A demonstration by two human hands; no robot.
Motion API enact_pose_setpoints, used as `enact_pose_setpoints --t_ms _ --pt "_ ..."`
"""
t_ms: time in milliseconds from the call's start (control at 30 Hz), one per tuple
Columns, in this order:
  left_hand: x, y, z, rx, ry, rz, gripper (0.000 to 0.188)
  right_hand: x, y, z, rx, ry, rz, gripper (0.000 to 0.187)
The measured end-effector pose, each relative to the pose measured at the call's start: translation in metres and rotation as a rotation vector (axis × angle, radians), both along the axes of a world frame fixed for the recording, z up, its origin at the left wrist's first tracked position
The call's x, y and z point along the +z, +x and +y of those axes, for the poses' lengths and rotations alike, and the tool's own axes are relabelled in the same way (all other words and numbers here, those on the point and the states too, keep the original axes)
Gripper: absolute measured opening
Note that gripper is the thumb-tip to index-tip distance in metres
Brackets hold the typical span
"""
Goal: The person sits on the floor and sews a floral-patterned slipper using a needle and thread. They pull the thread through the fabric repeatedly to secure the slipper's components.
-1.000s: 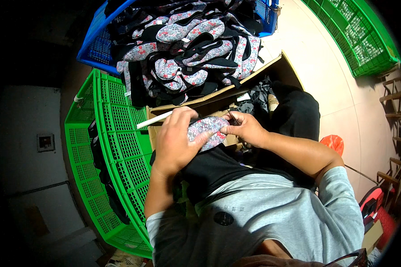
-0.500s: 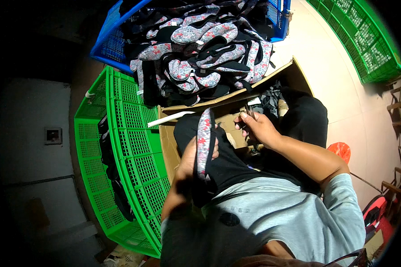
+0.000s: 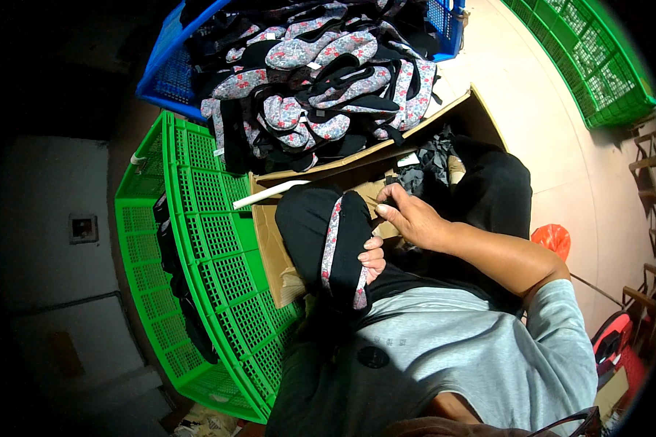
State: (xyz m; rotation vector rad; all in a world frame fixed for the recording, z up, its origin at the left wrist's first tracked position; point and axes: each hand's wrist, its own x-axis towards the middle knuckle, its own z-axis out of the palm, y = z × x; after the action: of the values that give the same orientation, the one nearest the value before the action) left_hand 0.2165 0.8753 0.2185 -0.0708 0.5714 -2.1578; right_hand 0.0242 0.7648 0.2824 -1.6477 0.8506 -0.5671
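Observation:
Over my lap, my left hand is wrapped round a black cloth piece with floral edging. Only its fingertips show, on the right side of the piece; the cloth hides the rest. My right hand is at the upper right edge of the same piece, thumb and forefinger bent together in a pinch. What lies between those fingers is too small or hidden to make out. Beyond my knees, a big pile of similar black and floral cloth pieces fills a blue plastic basket.
A cardboard box with dark scraps sits around my legs. A white strip lies across its left edge. Green crates stand close on the left, another green crate at far right. An orange-red bag is beyond my right elbow.
The piece in my left hand has turned from its floral face to its black side. My right hand has moved left to its edge; the dark pointed tool seen in it earlier no longer shows.

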Motion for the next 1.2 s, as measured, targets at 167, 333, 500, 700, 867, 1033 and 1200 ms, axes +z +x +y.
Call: enact_pose_setpoints --t_ms 167,333,500,700,867,1033,1200 --pt "-0.017 -0.007 0.007 -0.068 0.003 0.111 0.025 0.004 0.002 0.003 0.024 -0.013 0.008 0.03" --pt "-0.002 -0.008 0.007 -0.055 0.094 -0.044 0.03 -0.002 0.002 0.006 0.034 -0.12 0.041 0.032" --pt "0.005 -0.012 0.008 -0.045 0.132 -0.036 0.033 0.001 0.004 0.007 0.025 -0.181 0.082 0.034" --pt "0.001 -0.014 0.01 -0.034 0.154 0.009 0.031 0.002 0.004 0.008 0.036 -0.254 0.043 0.032" --pt "-0.008 -0.015 0.013 -0.027 0.111 0.076 0.032 0.004 0.004 0.008 0.054 -0.294 0.025 0.03" --pt "-0.004 -0.016 0.012 -0.023 0.168 -0.013 0.033 0.002 0.004 0.006 0.038 -0.263 0.021 0.026" --pt "0.022 -0.019 0.002 -0.056 0.051 -0.039 0.041 -0.003 0.005 0.0 -0.074 0.178 -0.178 0.01"
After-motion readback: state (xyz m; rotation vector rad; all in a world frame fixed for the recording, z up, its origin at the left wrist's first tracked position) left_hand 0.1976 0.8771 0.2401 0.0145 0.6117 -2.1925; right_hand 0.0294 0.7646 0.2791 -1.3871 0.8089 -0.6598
